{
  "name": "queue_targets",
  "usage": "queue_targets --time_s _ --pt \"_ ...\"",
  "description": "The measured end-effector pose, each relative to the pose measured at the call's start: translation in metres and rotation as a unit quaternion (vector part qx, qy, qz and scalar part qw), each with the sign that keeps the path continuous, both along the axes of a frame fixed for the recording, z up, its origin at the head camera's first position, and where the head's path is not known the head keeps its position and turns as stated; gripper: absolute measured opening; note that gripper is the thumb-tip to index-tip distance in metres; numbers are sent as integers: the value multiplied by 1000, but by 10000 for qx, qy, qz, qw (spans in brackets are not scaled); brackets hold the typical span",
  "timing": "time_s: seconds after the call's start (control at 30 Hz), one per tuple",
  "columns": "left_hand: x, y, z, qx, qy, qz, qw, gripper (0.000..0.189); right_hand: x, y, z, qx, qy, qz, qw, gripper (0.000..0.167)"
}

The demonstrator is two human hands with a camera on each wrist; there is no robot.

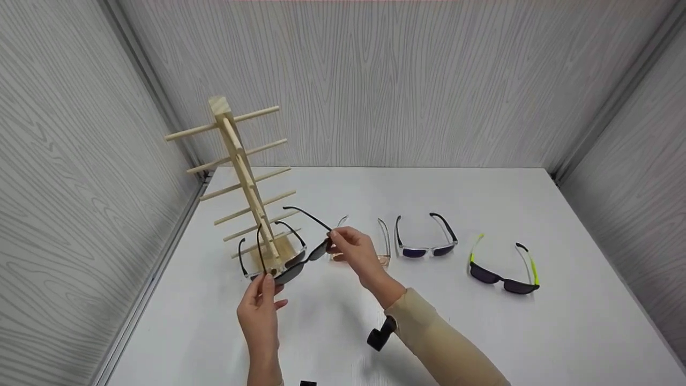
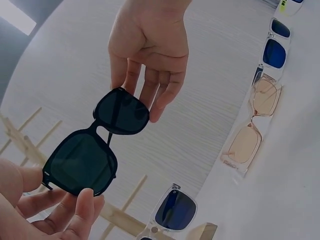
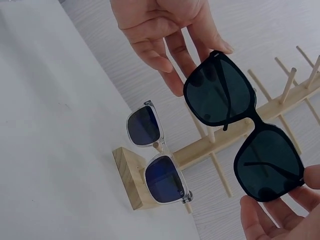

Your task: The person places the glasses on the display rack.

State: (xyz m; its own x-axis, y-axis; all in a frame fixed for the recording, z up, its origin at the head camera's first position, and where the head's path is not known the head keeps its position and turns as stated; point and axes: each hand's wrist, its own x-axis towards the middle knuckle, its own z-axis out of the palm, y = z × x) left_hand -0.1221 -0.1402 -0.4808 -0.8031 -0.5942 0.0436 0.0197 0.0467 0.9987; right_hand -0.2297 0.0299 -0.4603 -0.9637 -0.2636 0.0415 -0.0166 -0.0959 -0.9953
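Both hands hold a pair of black-framed sunglasses (image 1: 291,274) by its two ends, in front of a wooden display stand (image 1: 247,182). My left hand (image 1: 259,313) pinches one end of the frame by its hinge. At the other hinge, the right hand (image 1: 356,256) grips the frame between thumb and fingers. The temples are unfolded and point away toward the stand. Clear-framed sunglasses with dark blue lenses (image 3: 162,175) sit low on the stand, partly hidden behind the black pair in the head view.
Right of the stand, pink-tinted glasses (image 2: 252,117) lie on the white table (image 1: 343,343), partly behind the right hand in the head view. Beyond them lie clear-framed sunglasses (image 1: 427,252) and sunglasses with yellow-green temples (image 1: 504,280). Bare pegs stick out from the stand's post.
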Motion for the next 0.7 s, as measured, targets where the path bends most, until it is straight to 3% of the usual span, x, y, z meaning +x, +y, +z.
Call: queue_targets --time_s 0.27,0.7 --pt "-5 -12 2 -164 58 88 9998 36 -2 -11 5 106 -102 28 9999 26" --pt "-10 -33 6 -484 320 74 9983 42 -7 -30 6 169 -43 -16 9998 28"
